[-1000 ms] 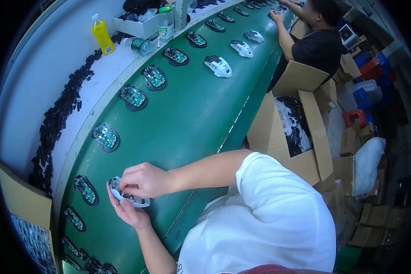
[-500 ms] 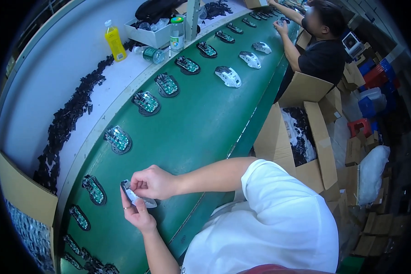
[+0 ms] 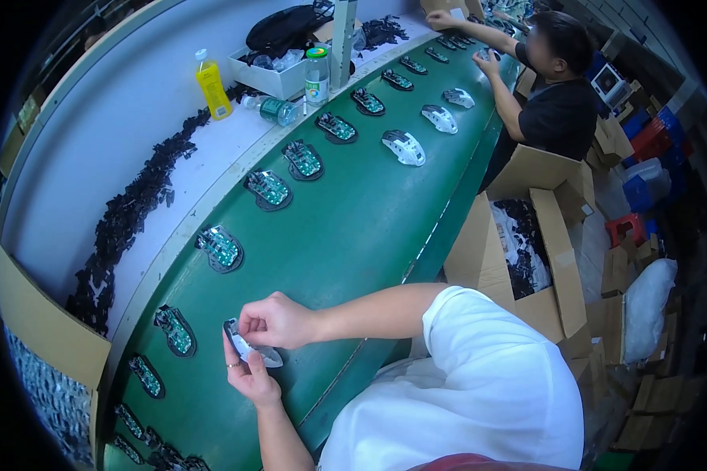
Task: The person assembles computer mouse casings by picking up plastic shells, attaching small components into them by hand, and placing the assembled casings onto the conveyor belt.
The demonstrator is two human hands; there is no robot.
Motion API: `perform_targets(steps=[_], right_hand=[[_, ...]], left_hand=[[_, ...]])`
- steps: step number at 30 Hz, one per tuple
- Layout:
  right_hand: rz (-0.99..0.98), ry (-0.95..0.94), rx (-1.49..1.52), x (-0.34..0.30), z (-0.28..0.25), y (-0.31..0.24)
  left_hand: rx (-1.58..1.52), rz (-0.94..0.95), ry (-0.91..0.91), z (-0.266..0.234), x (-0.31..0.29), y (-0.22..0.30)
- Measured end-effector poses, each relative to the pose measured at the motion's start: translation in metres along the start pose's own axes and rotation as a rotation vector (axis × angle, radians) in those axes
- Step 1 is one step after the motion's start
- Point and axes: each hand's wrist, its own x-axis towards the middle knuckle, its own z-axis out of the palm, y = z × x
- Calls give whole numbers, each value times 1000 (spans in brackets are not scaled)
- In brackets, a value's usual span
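My left hand (image 3: 253, 382) holds a white and black computer mouse shell (image 3: 269, 357) just above the green belt, fingers wrapped along its side and a ring on one of them. Over the shell's dark end my right hand (image 3: 281, 320) is bent in a pinch, its fingertips touching or almost touching it. What those fingertips hold, if anything, is hidden. Left of my hands lies a mouse base with a green circuit board (image 3: 179, 334). Another such base (image 3: 220, 248) rests farther up the belt.
Several mouse bases line the belt's far side, and white mouse shells (image 3: 404, 147) its near side. Small black parts (image 3: 145, 184) are heaped on the ledge by a yellow bottle (image 3: 212, 86). An open carton (image 3: 562, 255) stands right; beyond it a co-worker (image 3: 558, 102) works.
The whole scene has shifted slightly right and down in the picture. Both hands stay at the mouse shell in nearly the same pose. The co-worker's outstretched hand is near a carton.
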Motion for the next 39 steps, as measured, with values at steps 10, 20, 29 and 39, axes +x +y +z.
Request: perform_targets(steps=[10,20,29,39], right_hand=[[-62,-28,21,0,1,-5],[-56,-27,-54,-4,7,-10],[-3,-17,-59,-2,11,-6],[-62,35,-30,-1,19,5]], left_hand=[[-87,58,40,-7,-1,-13],[-11,97,39,-6,-5,-7],[-33,-41,11,-9,-6,1],[-153,-54,50,-16,-1,-6]])
